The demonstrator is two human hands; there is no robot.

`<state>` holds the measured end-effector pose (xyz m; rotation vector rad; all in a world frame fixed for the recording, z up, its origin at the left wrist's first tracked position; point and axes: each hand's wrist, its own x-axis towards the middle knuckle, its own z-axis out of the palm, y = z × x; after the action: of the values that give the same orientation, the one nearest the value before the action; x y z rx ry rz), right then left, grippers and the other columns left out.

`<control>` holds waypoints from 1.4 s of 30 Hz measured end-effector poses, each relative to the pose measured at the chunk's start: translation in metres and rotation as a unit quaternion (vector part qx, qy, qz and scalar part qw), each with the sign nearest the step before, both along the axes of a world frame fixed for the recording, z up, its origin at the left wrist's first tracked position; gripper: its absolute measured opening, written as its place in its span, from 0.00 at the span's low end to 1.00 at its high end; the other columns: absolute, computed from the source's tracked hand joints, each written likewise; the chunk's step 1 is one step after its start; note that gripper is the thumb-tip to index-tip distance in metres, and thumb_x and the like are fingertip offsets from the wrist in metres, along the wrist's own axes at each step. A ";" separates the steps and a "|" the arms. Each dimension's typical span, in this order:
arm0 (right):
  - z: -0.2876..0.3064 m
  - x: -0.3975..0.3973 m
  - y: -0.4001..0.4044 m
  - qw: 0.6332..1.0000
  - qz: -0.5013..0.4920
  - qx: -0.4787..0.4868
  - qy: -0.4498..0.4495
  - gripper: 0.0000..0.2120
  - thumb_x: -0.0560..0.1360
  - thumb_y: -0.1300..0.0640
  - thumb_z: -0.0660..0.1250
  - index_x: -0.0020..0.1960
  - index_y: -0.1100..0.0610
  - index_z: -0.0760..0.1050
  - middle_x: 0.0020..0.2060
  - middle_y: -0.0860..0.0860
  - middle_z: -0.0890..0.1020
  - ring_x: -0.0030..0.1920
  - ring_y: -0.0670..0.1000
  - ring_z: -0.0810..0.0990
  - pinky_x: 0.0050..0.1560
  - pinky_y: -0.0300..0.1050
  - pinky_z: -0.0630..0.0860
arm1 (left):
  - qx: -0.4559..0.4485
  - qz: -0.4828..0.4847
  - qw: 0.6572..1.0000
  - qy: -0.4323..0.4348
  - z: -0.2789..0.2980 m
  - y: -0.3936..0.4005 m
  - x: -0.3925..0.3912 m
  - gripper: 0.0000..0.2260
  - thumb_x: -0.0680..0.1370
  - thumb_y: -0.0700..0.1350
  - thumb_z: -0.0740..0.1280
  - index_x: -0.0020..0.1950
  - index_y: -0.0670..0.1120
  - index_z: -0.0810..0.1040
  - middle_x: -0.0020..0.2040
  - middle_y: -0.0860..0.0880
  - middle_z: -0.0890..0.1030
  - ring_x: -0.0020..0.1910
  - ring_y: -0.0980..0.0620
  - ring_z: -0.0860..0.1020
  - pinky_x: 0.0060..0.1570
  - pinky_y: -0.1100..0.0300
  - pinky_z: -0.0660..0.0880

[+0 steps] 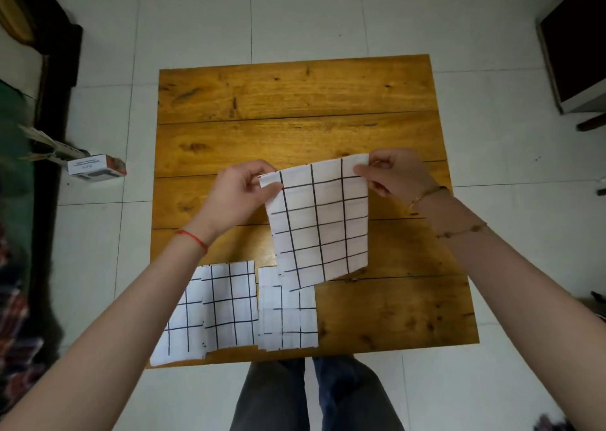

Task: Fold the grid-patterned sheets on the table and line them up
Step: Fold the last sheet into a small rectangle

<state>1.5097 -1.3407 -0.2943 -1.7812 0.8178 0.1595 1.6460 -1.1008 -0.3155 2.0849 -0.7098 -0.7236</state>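
**Two hands hold up one grid sheet**

A small box (97, 167) lies on the floor at 9 o'clock from the wooden tabletop (295, 109). The left hand (241, 197) and right hand (398, 176) each pinch a top corner of a white sheet with black grid lines (319, 224), hanging above the middle. Three folded sheets lie at 6 o'clock: left one (178, 329), middle one (229, 306), right one (290, 320).

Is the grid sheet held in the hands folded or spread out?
Spread and lifted: the held sheet hangs open, left hand and right hand pinching its top corners. Whether it is doubled, cannot tell.
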 end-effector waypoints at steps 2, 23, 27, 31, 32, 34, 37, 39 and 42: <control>-0.017 0.006 -0.001 1.000 -0.002 -0.018 0.015 0.08 0.74 0.59 0.69 0.37 0.58 0.77 0.32 0.52 0.83 0.22 0.46 0.72 0.23 0.34 0.68 | 0.016 0.007 0.998 -0.056 -0.019 -0.006 0.001 0.02 0.75 0.44 0.71 0.46 0.47 0.80 0.39 0.47 0.83 0.35 0.47 0.78 0.38 0.53 0.75; -0.125 -0.033 0.026 0.963 0.133 -0.171 0.163 0.04 0.72 0.57 0.64 0.43 0.57 0.76 0.46 0.51 0.73 0.43 0.50 0.74 0.39 0.41 0.72 | 0.187 -0.085 0.967 -0.149 -0.120 0.011 -0.062 0.19 0.69 0.35 0.64 0.56 0.50 0.79 0.59 0.52 0.77 0.62 0.49 0.71 0.58 0.54 0.65; -0.127 -0.013 0.044 0.920 0.213 -0.323 0.068 0.15 0.74 0.55 0.62 0.60 0.56 0.73 0.59 0.53 0.73 0.59 0.54 0.71 0.55 0.50 0.74 | 0.177 -0.086 0.963 -0.185 -0.121 0.003 -0.059 0.25 0.70 0.37 0.64 0.68 0.48 0.72 0.66 0.49 0.73 0.67 0.47 0.67 0.63 0.51 0.66; -0.133 0.008 0.075 0.864 0.354 -0.351 0.074 0.25 0.78 0.54 0.57 0.74 0.56 0.59 0.73 0.51 0.63 0.73 0.57 0.57 0.69 0.54 0.62 | 0.267 -0.133 0.934 -0.195 -0.122 -0.014 -0.060 0.29 0.76 0.44 0.61 0.77 0.44 0.58 0.77 0.46 0.59 0.75 0.43 0.56 0.72 0.45 0.57; -0.136 0.012 0.081 0.853 0.376 -0.353 0.078 0.26 0.79 0.55 0.56 0.75 0.57 0.56 0.74 0.51 0.61 0.74 0.57 0.54 0.72 0.55 0.58 | 0.302 -0.147 0.923 -0.189 -0.124 -0.017 -0.061 0.30 0.78 0.47 0.59 0.78 0.44 0.53 0.78 0.47 0.55 0.76 0.43 0.53 0.73 0.44 0.54; -0.143 0.014 0.091 0.842 0.396 -0.353 0.095 0.27 0.80 0.55 0.55 0.76 0.57 0.52 0.76 0.50 0.57 0.76 0.57 0.49 0.75 0.57 0.49 | 0.353 -0.162 0.904 -0.177 -0.127 -0.021 -0.064 0.31 0.80 0.49 0.56 0.79 0.44 0.45 0.79 0.48 0.48 0.77 0.44 0.47 0.74 0.42 0.50; -0.151 0.010 0.095 0.840 0.388 -0.363 0.112 0.26 0.80 0.54 0.54 0.77 0.56 0.52 0.76 0.49 0.55 0.77 0.56 0.48 0.75 0.59 0.46 | 0.375 -0.171 0.896 -0.167 -0.130 -0.020 -0.066 0.31 0.81 0.49 0.54 0.78 0.44 0.41 0.79 0.50 0.43 0.77 0.43 0.42 0.73 0.38 0.49; -0.152 0.003 0.087 0.831 0.386 -0.384 0.112 0.26 0.81 0.53 0.53 0.77 0.55 0.53 0.76 0.50 0.56 0.76 0.56 0.49 0.74 0.61 0.49 | 0.379 -0.181 0.892 -0.169 -0.132 -0.017 -0.065 0.31 0.81 0.49 0.54 0.78 0.45 0.39 0.79 0.51 0.40 0.77 0.43 0.40 0.73 0.36 0.48; -0.153 -0.017 0.062 0.830 0.354 -0.407 0.143 0.26 0.80 0.51 0.52 0.76 0.54 0.54 0.76 0.50 0.58 0.76 0.56 0.51 0.74 0.62 0.49 | 0.394 -0.202 0.878 -0.182 -0.134 -0.012 -0.063 0.32 0.81 0.50 0.52 0.77 0.46 0.35 0.78 0.51 0.35 0.77 0.41 0.36 0.72 0.34 0.47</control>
<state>1.4931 -1.2790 -0.4474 -2.8828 0.3799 0.6559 1.5826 -1.1127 -0.4498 2.9081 -1.2358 -0.9712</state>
